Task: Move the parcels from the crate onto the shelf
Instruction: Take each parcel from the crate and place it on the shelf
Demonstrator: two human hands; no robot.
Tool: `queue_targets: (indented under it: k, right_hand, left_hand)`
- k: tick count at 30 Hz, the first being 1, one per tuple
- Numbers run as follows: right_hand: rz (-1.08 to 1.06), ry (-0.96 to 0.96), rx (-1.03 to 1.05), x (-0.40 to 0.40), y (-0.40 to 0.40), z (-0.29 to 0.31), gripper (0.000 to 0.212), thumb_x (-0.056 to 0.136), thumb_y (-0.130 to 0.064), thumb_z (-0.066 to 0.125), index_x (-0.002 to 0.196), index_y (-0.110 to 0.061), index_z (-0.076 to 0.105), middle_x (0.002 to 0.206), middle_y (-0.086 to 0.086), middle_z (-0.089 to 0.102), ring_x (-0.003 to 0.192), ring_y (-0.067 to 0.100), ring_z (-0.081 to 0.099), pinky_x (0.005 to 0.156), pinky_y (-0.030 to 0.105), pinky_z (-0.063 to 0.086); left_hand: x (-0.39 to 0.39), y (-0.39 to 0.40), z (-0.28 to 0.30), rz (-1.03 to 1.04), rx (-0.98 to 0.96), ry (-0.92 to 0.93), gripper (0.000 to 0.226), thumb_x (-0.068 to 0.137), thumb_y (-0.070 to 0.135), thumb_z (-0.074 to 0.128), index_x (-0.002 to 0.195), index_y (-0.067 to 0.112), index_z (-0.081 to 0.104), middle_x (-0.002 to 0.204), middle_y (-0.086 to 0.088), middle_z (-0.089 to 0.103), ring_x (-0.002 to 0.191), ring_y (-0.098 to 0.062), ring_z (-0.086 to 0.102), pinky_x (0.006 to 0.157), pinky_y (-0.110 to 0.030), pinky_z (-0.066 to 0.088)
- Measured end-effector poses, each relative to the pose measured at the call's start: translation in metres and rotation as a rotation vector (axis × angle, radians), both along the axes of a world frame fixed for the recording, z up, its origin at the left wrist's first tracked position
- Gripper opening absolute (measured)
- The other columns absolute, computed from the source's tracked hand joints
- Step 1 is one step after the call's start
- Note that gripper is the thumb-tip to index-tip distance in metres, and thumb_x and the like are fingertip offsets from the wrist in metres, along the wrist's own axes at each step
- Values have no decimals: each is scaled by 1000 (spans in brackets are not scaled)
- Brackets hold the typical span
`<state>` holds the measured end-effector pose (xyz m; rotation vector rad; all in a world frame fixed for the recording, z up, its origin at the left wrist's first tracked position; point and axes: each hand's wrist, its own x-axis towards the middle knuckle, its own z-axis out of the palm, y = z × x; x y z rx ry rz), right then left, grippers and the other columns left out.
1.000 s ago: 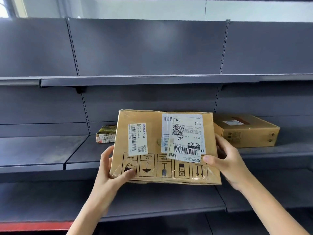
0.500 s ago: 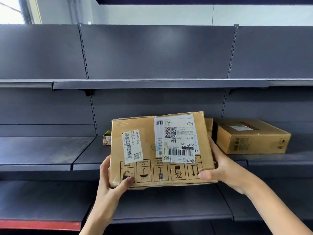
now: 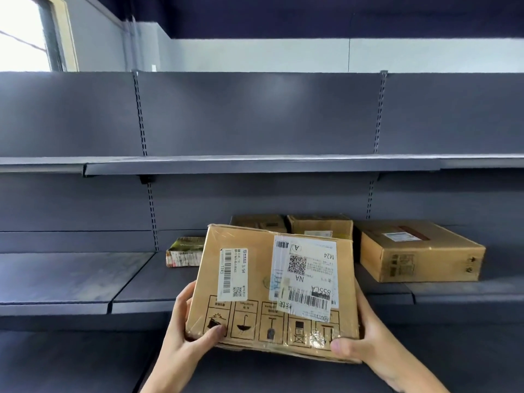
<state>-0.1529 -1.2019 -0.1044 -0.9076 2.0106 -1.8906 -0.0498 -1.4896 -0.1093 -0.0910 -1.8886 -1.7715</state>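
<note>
Basically, the parcel [image 3: 272, 287] is clamped by its near corners in left hand [image 3: 181, 338] and right hand [image 3: 368, 344], tilted toward the shelf [image 3: 141, 282], probably for sliding in.

Held parcel [image 3: 272, 290]: you have it between your left hand [image 3: 184, 338] and right hand [image 3: 368, 341], in front of the middle shelf [image 3: 71, 279].
On that shelf: small packet [image 3: 184, 251] to its left, two boxes [image 3: 320, 226] behind it, large box [image 3: 419, 251] to your right.
</note>
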Motion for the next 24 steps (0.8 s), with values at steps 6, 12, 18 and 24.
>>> queue_targets:
  k: [6,12,18,24]
  right_hand:
    - [24,-21,-15,-2,1,-7,117,50,-23,84,138,-50,11,126,-21,58,117,3,56,83,16,51]
    - [24,-27,-51,-4,-6,-16,114,49,-22,83,139,-46,17,130,-14,57,120,11,56,88,24,52]
    - [18,17,-33,-11,-12,-14,109,52,-26,83,135,-57,18,133,-12,55,123,13,53,95,30,50]
    - [-28,77,-13,-14,-19,-6,111,51,-30,83,136,-57,16,133,-12,55,123,12,53,104,46,42]
  left_hand:
    - [-9,0,-9,-4,-2,-50,76,54,8,74,119,37,47,99,4,71,89,-14,70,63,-18,56]
    - [-12,1,-14,-3,8,-58,75,62,1,75,125,31,45,107,-10,66,93,-16,69,65,-17,55]
    - [-14,-5,-6,37,-23,-58,72,73,-13,66,120,37,45,110,-6,65,89,-6,69,64,-12,53]
    - [-15,-13,3,75,-62,-38,76,76,-16,62,115,47,46,105,13,67,90,-1,67,65,-9,52]
